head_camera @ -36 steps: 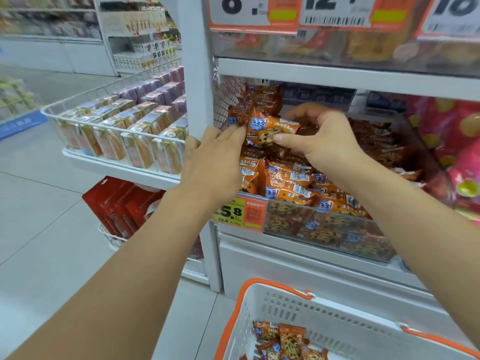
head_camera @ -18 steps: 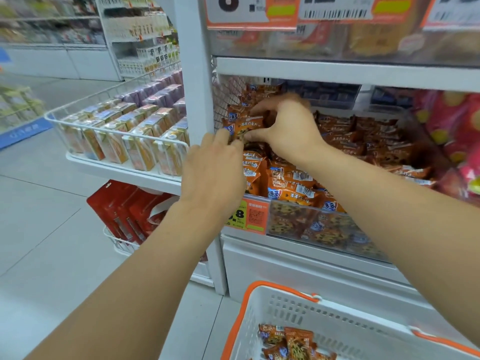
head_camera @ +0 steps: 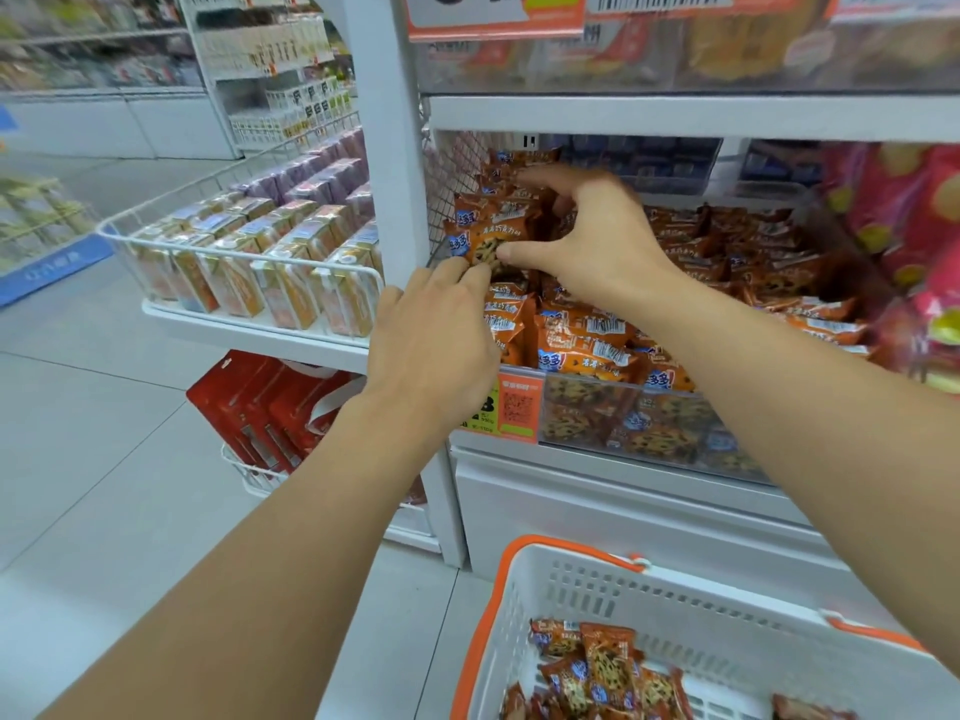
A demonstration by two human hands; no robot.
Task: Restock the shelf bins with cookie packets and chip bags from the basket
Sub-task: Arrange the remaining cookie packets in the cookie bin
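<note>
**Packet pinched at the bin's left wall, both hands on it**

Basket first, nearest the camera: a white perforated plastic basket with orange rim and handles (head_camera: 524, 605) sits low at the bottom right, with a loose heap of orange chocolate-chip cookie packets (head_camera: 597, 662) lying in its bottom. No chip bags can be made out in it from here.

Above it, both forearms reach up and forward to the shelf. The left hand (head_camera: 431, 345) is nearer the camera and lower, its straight fingertips touching the lower edge of one orange foil cookie packet (head_camera: 480, 241). The right hand (head_camera: 587, 236) comes in from the right and above, thumb and curled fingers pinching that same packet at its right end. The packet stands on edge, face toward the camera, its long axis running roughly left to right, tight beside the white wire mesh side wall (head_camera: 452, 174).

It lies at the left rear of the clear-fronted shelf bin (head_camera: 639, 428), which is already heaped with matching packets. I judge the coming move to be a short push back and down, seating it in the stack against the mesh; headroom under the white shelf board (head_camera: 675, 114) looks limited.

Further right hang red and yellow bags (head_camera: 898, 210). To the left, a white wire tray of boxed goods (head_camera: 244, 267) juts out over a grey tiled floor (head_camera: 78, 433), with more shelving in the distance.
</note>
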